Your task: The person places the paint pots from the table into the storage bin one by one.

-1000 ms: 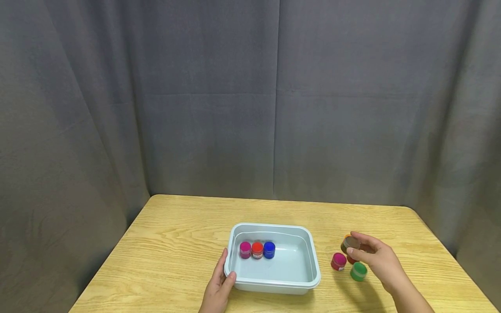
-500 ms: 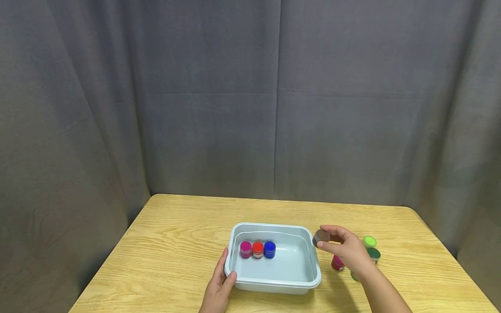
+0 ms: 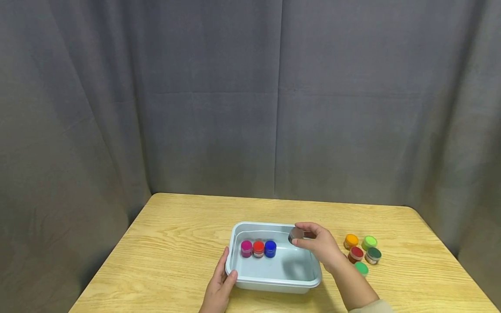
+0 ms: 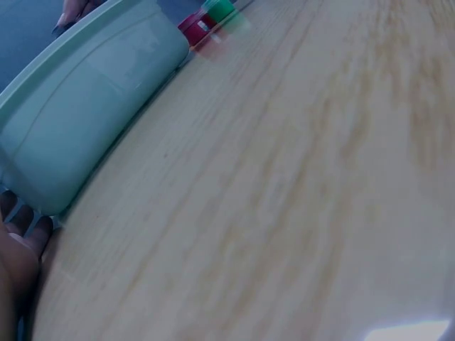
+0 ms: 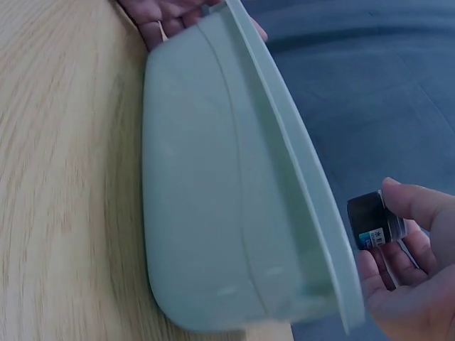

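My right hand (image 3: 324, 248) pinches a small dark paint jar (image 3: 296, 234) between thumb and fingers, above the right half of a pale blue plastic tub (image 3: 278, 284). In the right wrist view the jar (image 5: 367, 219) is black with a small label and stands just beyond the tub's rim. My left hand (image 3: 219, 282) grips the tub's left front corner, thumb on the rim and fingers along the outer wall. Inside the tub a magenta jar (image 3: 246, 248), a red jar (image 3: 258, 249) and a blue jar (image 3: 270, 248) stand side by side in a row.
Right of the tub stand an orange jar (image 3: 351, 241), a lime jar (image 3: 369, 242), a dark red jar (image 3: 355, 254), a dark green jar (image 3: 373, 255) and a green jar (image 3: 361, 268). Another magenta jar (image 4: 196, 28) shows in the left wrist view. Grey curtains surround the wooden table (image 3: 176, 243).
My right hand has carried the dark jar leftward from the group of jars to above the tub. The left hand keeps its grip on the tub.
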A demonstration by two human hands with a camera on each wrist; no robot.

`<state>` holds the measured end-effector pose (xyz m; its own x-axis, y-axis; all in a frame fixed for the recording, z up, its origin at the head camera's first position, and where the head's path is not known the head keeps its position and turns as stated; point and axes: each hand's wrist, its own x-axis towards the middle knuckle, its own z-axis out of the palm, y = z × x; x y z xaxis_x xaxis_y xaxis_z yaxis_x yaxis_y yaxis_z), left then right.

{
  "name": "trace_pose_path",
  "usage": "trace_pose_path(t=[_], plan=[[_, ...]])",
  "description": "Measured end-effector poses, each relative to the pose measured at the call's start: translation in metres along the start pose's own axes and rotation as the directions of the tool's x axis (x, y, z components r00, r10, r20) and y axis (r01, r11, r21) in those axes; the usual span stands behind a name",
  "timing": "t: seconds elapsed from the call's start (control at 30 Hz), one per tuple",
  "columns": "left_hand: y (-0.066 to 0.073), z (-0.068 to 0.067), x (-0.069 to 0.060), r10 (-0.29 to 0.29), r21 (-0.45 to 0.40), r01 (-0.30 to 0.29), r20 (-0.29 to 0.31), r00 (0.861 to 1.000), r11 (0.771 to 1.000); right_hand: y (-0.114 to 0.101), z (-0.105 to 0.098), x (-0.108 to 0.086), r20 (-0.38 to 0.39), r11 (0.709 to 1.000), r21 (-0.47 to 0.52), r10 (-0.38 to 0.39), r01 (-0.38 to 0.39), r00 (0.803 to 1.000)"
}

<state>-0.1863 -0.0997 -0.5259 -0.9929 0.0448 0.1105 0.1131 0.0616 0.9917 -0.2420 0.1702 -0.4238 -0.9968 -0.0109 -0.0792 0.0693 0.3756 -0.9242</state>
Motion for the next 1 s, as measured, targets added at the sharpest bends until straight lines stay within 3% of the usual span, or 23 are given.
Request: trace_pose_path(t=[0.3,0.53,0.87,1.0], plan=[[0.002,0.000,-0.001,0.035,-0.027,-0.035,0.014,0.999,0.999,0.001,0.026,0.010,-0.034,0.999,0.018,0.034,-0.033,0.999],[0.000,-0.001,0.000,0.046,-0.033,-0.046,0.009,0.999,0.998,0.008,0.039,0.019,-0.060,0.999,-0.041,-0.009,0.007,0.998],[0.000,0.000,0.000,0.053,-0.042,-0.052,0.017,0.998,0.998,0.014,0.048,0.026,-0.087,0.998,-0.043,-0.052,0.048,0.995],[0.001,-0.001,0.000,0.050,-0.038,-0.050,0.015,0.999,0.998,0.016,0.051,0.028,-0.091,0.993,-0.101,-0.073,0.063,0.993]])
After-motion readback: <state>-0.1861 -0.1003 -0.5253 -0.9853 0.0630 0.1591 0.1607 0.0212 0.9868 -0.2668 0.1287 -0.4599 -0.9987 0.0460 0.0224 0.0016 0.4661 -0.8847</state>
